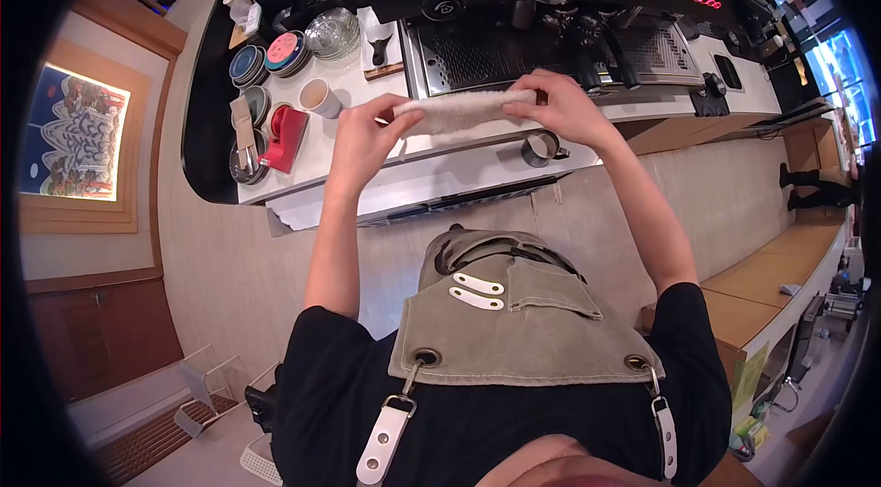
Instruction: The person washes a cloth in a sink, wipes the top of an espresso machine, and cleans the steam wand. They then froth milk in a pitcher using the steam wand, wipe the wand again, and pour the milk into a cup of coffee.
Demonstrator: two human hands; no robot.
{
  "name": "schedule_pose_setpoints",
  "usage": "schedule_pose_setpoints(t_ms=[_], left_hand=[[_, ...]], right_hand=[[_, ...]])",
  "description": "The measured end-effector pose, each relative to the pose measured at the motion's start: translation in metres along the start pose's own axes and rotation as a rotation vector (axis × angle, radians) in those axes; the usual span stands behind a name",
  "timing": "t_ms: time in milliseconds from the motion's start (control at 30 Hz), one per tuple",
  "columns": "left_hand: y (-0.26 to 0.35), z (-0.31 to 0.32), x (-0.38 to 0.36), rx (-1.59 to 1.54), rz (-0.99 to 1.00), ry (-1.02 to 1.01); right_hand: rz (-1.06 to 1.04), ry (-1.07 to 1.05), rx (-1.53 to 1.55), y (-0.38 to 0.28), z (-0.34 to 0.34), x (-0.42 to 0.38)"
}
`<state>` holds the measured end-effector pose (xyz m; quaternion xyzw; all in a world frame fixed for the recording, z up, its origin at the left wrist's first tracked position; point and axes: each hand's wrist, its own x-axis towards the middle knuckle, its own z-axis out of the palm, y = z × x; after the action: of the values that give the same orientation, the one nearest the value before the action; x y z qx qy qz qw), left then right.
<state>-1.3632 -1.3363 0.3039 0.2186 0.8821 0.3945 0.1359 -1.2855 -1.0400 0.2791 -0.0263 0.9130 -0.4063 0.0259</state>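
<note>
A pale, fluffy cloth [466, 113] is stretched between my two hands above the front edge of the white counter [440, 159]. My left hand [374, 132] pinches its left end, and my right hand [562, 108] pinches its right end. Just below my right hand stands a metal pitcher [540, 149] near the counter edge. A paper cup [318, 98] with something tan inside is left of my left hand. Behind the cloth is the black espresso machine [505, 51] with its drip tray and portafilters.
Stacked saucers [248, 66], glass plates [331, 33] and a red tape dispenser [285, 138] sit on the counter's left part. A small tray [382, 44] lies beside the machine. At the far right, another person's dark-clothed legs [817, 188] show near wooden cabinets.
</note>
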Motion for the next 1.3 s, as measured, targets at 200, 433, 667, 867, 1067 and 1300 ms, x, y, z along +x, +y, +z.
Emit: schedule_pose_setpoints(t_ms=[200,433,667,867,1067,1300], left_hand=[[-0.055,0.055,0.039,-1.040,-0.030,-0.025],[-0.042,0.094,0.067,-1.100,-0.221,0.094],[-0.051,0.083,0.112,-1.096,-0.099,0.047],[-0.087,0.063,0.140,0.193,0.252,0.557],[-0.110,0.108,0.024,-0.654,0.100,0.375],[-0.108,0.291,0.016,-0.595,0.089,-0.142]], right_hand=[[0.151,-0.079,0.695,0.040,0.013,0.022],[-0.045,0.111,0.075,-0.043,0.033,0.031],[-0.065,-0.050,0.122,-0.073,0.082,-0.024],[0.328,0.128,0.486,0.006,0.103,-0.102],[0.642,0.427,0.280,0.114,0.117,-0.152],[0.237,0.425,0.020,0.203,0.101,-0.097]])
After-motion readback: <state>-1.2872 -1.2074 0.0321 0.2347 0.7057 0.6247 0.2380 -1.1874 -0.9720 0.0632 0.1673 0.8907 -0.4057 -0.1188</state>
